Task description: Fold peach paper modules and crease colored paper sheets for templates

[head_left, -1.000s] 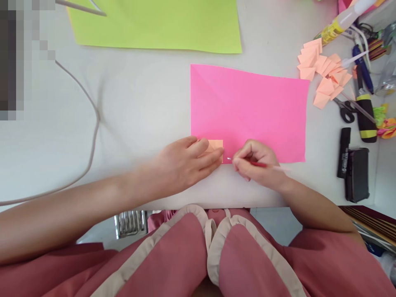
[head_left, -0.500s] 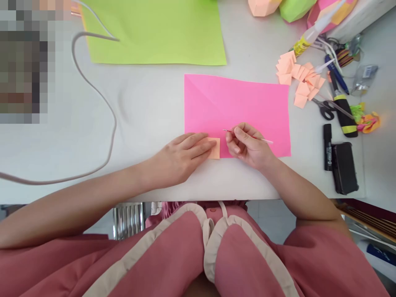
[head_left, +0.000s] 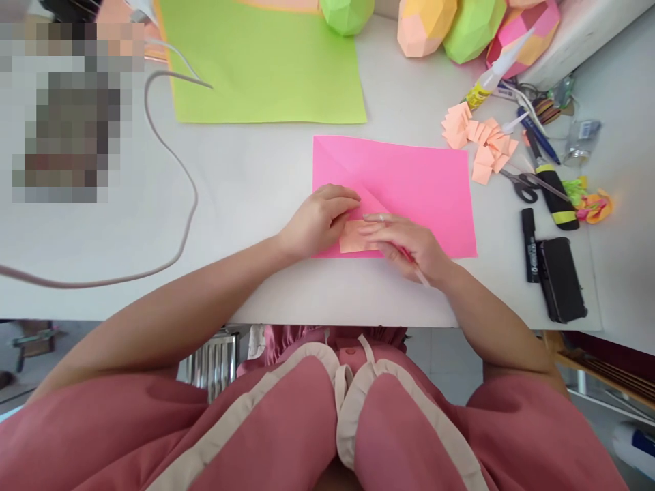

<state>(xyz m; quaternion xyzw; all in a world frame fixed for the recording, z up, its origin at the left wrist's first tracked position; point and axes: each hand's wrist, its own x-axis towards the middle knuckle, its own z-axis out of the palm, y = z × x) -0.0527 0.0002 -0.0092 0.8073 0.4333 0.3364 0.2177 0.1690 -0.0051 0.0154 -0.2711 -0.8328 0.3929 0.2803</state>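
A small peach paper piece (head_left: 351, 239) lies over the lower edge of a bright pink sheet (head_left: 430, 177). My left hand (head_left: 320, 221) is closed at the peach paper's upper left, its thumb touching the edge and its fingers curled above it. My right hand (head_left: 409, 242) holds a slim pen-like tool (head_left: 420, 274), tucked slantwise in the palm with its pale end toward me. Its fingertips rest on the right part of the peach paper and cover it. The tool's tip is hidden under the hand.
A green sheet (head_left: 271, 75) and a grey cable (head_left: 192, 198) lie to the left. At right are peach paper squares (head_left: 484, 146), a glue bottle (head_left: 486, 85), scissors (head_left: 525, 187), a cutter (head_left: 560, 204), a marker (head_left: 530, 245) and a black case (head_left: 563, 279). Faceted paper shapes (head_left: 473, 31) stand behind.
My left hand has lifted off the peach paper to its upper left edge. My right hand has reached onto the paper, the tool now turned back into its palm. The view has shifted slightly.
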